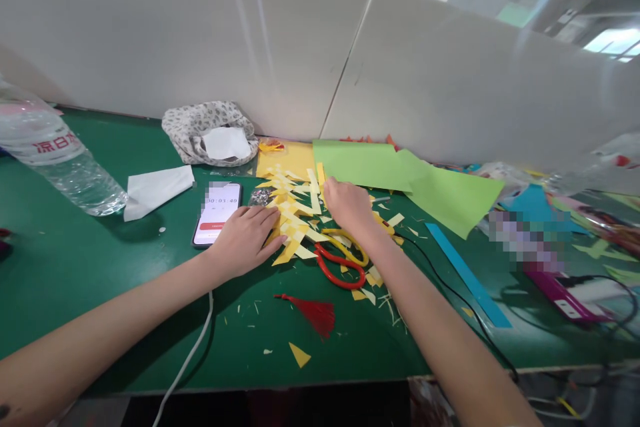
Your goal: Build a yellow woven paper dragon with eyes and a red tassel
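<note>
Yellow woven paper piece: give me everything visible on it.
The woven paper piece looks like flat strips in bright and pale yellow, interlaced in a checkered pattern, with angled ends jutting from both sides. It lies lengthwise away from the person on the green table, right of the phone. The left hand rests on its near left edge.

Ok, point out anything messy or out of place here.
Loose yellow and cream paper scraps litter the green table around the red scissor handle, beside the spiky yellow paper piece, like untidied offcuts. One yellow paper triangle lies apart, near the front edge. Nothing looks spilled.
</note>
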`<move>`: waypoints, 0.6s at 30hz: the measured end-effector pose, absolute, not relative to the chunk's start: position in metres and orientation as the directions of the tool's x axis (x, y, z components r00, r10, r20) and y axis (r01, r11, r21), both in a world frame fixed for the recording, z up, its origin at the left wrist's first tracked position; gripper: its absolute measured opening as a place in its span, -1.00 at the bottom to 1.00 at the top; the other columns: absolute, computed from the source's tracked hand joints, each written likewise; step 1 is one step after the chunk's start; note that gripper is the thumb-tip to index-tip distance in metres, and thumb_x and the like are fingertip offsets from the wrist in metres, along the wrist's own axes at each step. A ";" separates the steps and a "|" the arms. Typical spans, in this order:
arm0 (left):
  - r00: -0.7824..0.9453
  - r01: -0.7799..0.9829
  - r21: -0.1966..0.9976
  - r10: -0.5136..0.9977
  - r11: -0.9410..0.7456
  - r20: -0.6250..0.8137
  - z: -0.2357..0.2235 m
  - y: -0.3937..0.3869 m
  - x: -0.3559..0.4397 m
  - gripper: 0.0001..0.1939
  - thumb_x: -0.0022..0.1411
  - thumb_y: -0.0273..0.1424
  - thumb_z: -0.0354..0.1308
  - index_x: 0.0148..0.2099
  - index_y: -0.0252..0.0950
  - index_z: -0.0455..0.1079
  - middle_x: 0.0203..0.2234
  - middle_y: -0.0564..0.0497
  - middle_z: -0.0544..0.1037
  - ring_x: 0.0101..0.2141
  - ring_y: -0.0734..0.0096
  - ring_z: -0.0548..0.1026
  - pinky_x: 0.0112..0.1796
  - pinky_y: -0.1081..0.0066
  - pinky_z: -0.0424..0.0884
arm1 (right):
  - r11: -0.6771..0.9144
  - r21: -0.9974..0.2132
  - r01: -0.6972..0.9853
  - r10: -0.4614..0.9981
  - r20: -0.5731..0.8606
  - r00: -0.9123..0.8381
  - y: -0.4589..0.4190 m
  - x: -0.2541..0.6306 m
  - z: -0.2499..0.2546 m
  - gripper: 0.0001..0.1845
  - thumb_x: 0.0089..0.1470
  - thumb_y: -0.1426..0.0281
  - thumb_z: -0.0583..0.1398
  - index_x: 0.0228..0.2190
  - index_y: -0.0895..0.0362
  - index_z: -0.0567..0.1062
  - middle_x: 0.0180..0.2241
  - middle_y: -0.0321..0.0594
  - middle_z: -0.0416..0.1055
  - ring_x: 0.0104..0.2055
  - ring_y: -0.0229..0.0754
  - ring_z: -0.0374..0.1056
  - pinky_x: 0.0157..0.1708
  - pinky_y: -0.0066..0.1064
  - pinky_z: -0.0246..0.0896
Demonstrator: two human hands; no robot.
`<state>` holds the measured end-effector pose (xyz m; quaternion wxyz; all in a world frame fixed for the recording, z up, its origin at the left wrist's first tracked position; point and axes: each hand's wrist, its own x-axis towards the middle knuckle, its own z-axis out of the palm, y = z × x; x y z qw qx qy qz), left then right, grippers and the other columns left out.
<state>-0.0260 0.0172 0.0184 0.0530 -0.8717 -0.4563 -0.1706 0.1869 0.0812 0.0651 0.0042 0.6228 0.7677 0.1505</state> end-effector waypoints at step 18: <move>0.525 0.804 0.046 0.743 -0.593 0.415 0.016 0.014 -0.028 -0.52 0.33 -0.15 -0.15 0.13 -0.35 0.24 0.05 -0.13 0.41 0.05 0.16 0.34 -0.02 0.17 0.28 | 0.270 -0.112 0.956 0.936 0.264 -0.234 0.047 0.235 0.061 -0.77 0.09 0.51 0.08 -0.21 0.15 0.46 -0.26 -0.15 0.50 -0.19 -0.16 0.38 -0.23 -0.35 0.21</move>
